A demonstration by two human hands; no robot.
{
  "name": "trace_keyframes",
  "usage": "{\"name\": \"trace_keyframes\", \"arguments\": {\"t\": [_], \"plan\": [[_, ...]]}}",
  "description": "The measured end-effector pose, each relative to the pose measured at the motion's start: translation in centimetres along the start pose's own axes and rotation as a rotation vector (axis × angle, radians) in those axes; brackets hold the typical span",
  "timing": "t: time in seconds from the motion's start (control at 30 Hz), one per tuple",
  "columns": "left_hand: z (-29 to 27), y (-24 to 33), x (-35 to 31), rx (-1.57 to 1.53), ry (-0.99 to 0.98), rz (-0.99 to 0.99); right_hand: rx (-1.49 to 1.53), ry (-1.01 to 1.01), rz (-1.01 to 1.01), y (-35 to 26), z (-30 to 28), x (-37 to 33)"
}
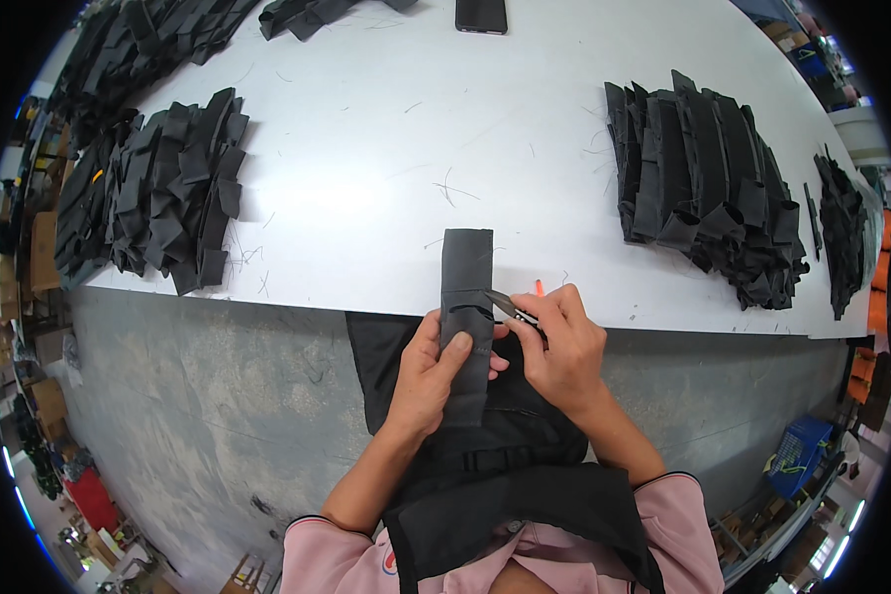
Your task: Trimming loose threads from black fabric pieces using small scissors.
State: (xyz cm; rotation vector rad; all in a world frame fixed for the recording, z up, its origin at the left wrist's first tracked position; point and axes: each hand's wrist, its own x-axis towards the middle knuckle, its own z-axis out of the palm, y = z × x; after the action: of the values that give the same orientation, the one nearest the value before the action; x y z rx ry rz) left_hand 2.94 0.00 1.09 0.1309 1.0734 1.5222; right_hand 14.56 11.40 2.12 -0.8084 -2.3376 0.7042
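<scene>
Both hands are in close over the near edge of the white bench (366,148), and everything turns on one dark grey fabric strip (466,297). Its long axis runs straight away from the person: the far end lies flat on the bench, the near end hangs past the edge and comes down toward the lap. The left hand (431,381) is wrapped around the lower half of that strip, thumb pressed across its face, fingers tucked behind, so it is closed on the cloth and holding it steady. The right hand (562,351) sits just beside the strip on its right edge, fingers curled tight round a small pair of thread snips (510,307) with an orange tip showing behind them. The blades point left and slightly down, straight at a small flap or fold about halfway along the strip, and they look to be touching or all but touching its edge; whether the blades are parted cannot be made out. So the strip stands upright in view between the hands, the left one bearing it, the right one nearer the working spot at mid-length. Beneath the hands a black apron (505,495) covers the lap. Well apart on the bench, a stack of black fabric pieces (708,188) sits to the right, another heap of black pieces (173,183) to the left, and a dark phone (481,14) lies at the far edge.
</scene>
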Motion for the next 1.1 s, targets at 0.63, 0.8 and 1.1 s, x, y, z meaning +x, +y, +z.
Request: {"name": "trace_keyframes", "arguments": {"t": [0.63, 0.8, 1.1], "plan": [[-0.1, -0.3, 0.1, 0.009, -0.019, -0.031, 0.504, 0.018, 0.345, 1.3, 0.4, -0.6], [0.0, -0.6, -0.2, 0.148, -0.008, 0.027, 0.208, -0.055, 0.015, 0.4, 0.1, 0.7], [-0.3, -0.8, -0.1, 0.206, -0.015, 0.013, 0.08, -0.133, -0.193, 0.8, 0.1, 0.7]]}}
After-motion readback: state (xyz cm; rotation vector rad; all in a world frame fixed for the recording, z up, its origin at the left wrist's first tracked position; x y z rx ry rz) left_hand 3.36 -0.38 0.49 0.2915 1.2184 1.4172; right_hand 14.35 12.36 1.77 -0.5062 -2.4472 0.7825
